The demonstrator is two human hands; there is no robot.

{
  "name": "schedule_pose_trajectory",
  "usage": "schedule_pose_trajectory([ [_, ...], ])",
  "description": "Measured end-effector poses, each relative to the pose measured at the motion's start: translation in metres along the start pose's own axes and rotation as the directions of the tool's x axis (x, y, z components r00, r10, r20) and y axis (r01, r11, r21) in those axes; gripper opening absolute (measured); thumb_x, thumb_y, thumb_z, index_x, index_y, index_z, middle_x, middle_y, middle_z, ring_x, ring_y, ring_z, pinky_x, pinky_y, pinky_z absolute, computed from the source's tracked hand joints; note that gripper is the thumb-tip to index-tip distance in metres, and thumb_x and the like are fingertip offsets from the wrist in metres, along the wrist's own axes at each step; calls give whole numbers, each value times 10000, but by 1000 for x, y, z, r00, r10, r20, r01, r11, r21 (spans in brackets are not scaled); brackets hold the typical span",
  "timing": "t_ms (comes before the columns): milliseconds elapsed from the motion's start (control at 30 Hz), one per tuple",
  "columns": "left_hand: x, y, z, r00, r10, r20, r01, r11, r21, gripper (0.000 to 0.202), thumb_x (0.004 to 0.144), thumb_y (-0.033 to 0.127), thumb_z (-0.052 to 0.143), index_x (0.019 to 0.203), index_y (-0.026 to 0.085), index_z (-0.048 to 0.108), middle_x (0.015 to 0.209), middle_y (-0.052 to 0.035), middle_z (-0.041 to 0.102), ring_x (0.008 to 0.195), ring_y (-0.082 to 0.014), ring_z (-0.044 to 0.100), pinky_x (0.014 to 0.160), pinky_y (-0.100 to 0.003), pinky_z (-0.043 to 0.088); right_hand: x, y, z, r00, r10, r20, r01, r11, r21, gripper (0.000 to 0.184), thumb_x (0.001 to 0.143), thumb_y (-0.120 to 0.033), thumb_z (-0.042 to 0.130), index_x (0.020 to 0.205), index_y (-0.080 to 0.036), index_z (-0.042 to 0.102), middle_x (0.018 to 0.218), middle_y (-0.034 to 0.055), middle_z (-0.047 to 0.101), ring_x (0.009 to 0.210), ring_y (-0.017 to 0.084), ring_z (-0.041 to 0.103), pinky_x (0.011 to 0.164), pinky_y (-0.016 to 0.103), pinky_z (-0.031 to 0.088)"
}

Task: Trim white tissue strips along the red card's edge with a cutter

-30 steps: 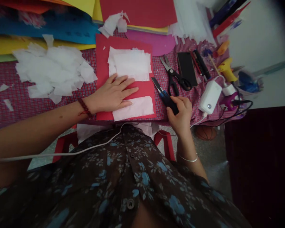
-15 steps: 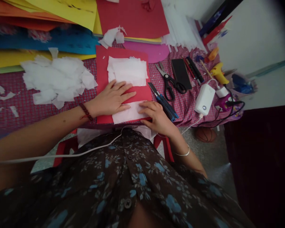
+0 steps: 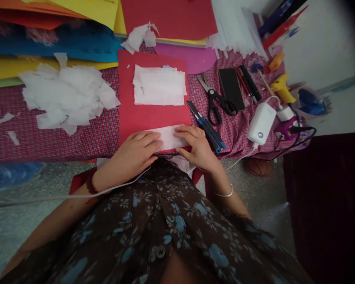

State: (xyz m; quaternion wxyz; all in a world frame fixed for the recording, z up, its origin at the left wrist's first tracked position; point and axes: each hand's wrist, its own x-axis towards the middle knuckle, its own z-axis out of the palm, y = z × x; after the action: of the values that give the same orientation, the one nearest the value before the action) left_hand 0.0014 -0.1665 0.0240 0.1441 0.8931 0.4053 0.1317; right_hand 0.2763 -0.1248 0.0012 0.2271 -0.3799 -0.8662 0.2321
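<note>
Left hand [image 3: 134, 153] drawn back; white strip [image 3: 169, 138] between it and right hand [image 3: 197, 148]; thumbs apart, pinch unclear.

A checked cloth [image 3: 88, 144] bears a red sheet [image 3: 156, 116]; cutter [image 3: 206, 127], scissors [image 3: 211, 92], phone [image 3: 231, 88].

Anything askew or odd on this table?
Yes: the utility knife lies beside the right hand with its blade out, a possible cut risk. Loose white scraps are strewn at the left of the tablecloth, unlike the roughly aligned white stack on the red sheet. No spill shows.
</note>
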Motion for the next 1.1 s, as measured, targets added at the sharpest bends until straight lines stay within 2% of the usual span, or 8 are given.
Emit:
schedule_pose_trajectory([
  [167, -7, -5, 10, 954, -193, -231, 148, 969, -197, 236, 1083, 236, 524, 1020, 175, 744, 1151, -117, 795, 1092, -274, 742, 1003, -447, 614, -1, -1, 3, 999, 32, -35, -33, 999, -7, 332, 970, -306, 710, 1296, -248, 715, 1421, 104, 752, 1350, 314, 663, 1136, 513, 446],
  [367, -4, 0, 12, 917, -310, -250, 233, 927, -295, 224, 1079, 257, 512, 959, 238, 699, 1046, -56, 800, 1020, -239, 747, 960, -414, 616, 2, -3, 9, 983, 140, -121, -137, 990, 27, 202, 970, -238, 630, 1126, -279, 752, 1309, 62, 802, 1262, 292, 708, 1094, 508, 474],
  [467, -3, 2, 13, 895, -341, -287, 256, 921, -293, 184, 1084, 281, 532, 1052, 238, 707, 1103, -73, 798, 1075, -247, 744, 983, -426, 617, 4, -4, 12, 970, 159, -184, -151, 987, 58, 129, 1014, -276, 608, 992, -279, 735, 1227, 52, 823, 1186, 279, 734, 1063, 499, 496],
  [567, -6, 2, 13, 879, -349, -325, 276, 928, -251, 173, 1054, 300, 602, 1183, 241, 700, 1290, -105, 765, 1258, -292, 702, 1107, -508, 573, 5, -5, 13, 963, 184, -197, -176, 983, 60, 154, 1028, -297, 590, 930, -283, 708, 1197, 46, 825, 1160, 275, 736, 1054, 501, 502],
  [667, -11, 0, 13, 872, -347, -346, 289, 934, -209, 93, 1037, 293, 638, 1089, 251, 703, 1402, -108, 723, 1381, -329, 640, 1193, -583, 507, 6, -6, 13, 958, 202, -204, -189, 979, 81, 176, 1033, -308, 580, 896, -278, 687, 1177, 52, 825, 1134, 275, 737, 1040, 499, 507],
  [867, -14, -6, 14, 850, -395, -350, 361, 919, -159, 171, 1062, 313, 597, 928, 241, 674, 1337, -87, 750, 1343, -318, 659, 1227, -594, 473, 13, -9, 14, 937, 242, -254, -214, 968, 130, 203, 1027, -314, 602, 834, -270, 649, 1059, 55, 825, 1022, 269, 738, 969, 484, 519],
  [1000, -7, -14, 9, 834, -446, -324, 409, 895, -179, 210, 1059, 355, 588, 902, 252, 683, 1287, -70, 772, 1272, -318, 692, 1165, -620, 516, 18, -9, 18, 896, 295, -331, -249, 953, 175, 120, 1016, -354, 588, 999, -273, 675, 1060, 73, 793, 1036, 277, 717, 965, 485, 541],
  [1100, -6, -25, -5, 793, -511, -332, 475, 859, -189, 254, 1067, 395, 573, 889, 250, 681, 1259, -61, 782, 1245, -300, 706, 1127, -608, 543, 16, -10, 20, 857, 259, -446, -192, 963, 190, 186, 989, -339, 601, 1154, -273, 657, 1158, 93, 762, 1122, 287, 701, 1000, 495, 556],
])
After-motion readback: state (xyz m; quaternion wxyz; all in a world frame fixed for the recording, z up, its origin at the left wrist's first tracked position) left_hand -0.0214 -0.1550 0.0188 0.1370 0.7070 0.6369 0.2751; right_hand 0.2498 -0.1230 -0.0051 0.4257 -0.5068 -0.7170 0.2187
